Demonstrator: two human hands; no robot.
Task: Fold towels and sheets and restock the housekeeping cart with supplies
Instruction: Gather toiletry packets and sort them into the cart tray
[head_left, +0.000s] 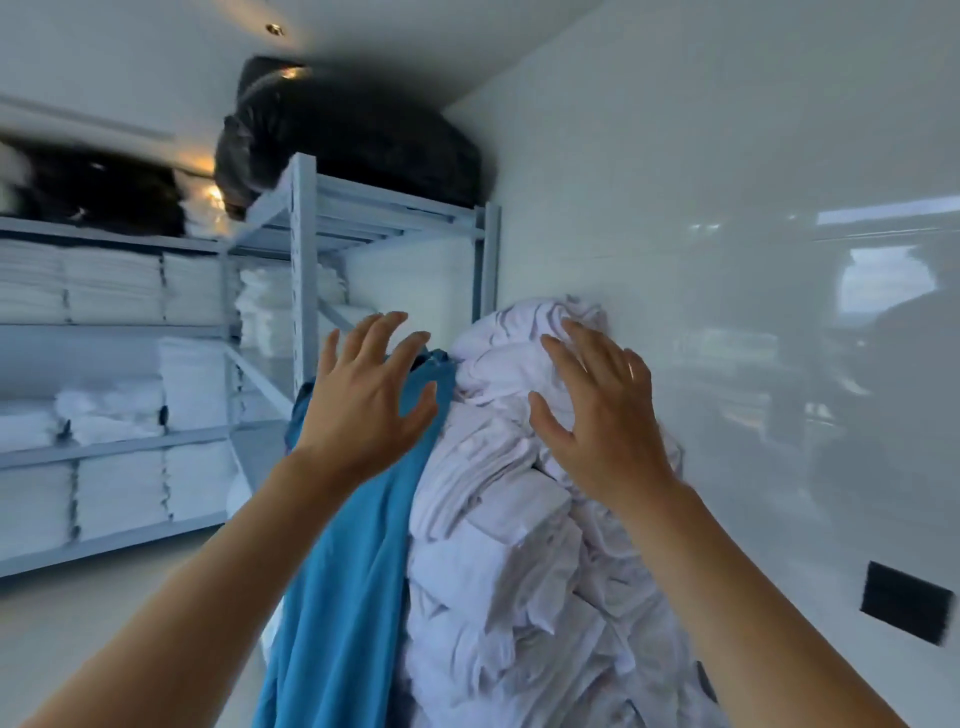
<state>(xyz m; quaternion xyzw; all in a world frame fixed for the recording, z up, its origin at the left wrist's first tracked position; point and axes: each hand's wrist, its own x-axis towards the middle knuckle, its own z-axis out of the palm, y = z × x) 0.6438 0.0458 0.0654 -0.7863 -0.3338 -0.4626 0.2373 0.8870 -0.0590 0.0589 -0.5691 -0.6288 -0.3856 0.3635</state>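
Both spread open: left hand (363, 400) over blue cloth (337, 571), right hand (597, 415) on white linen pile (498, 545)

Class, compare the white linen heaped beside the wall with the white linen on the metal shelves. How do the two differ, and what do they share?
The heap of linen is crumpled and leaning against the wall; the shelved linen lies folded flat in neat stacks. The heap rises as one tall mound; the shelved linen is split across several shelf levels. Both hands, the left hand and the right hand, reach toward the heap with fingers spread, while nothing touches the shelved linen. Both are white fabric.
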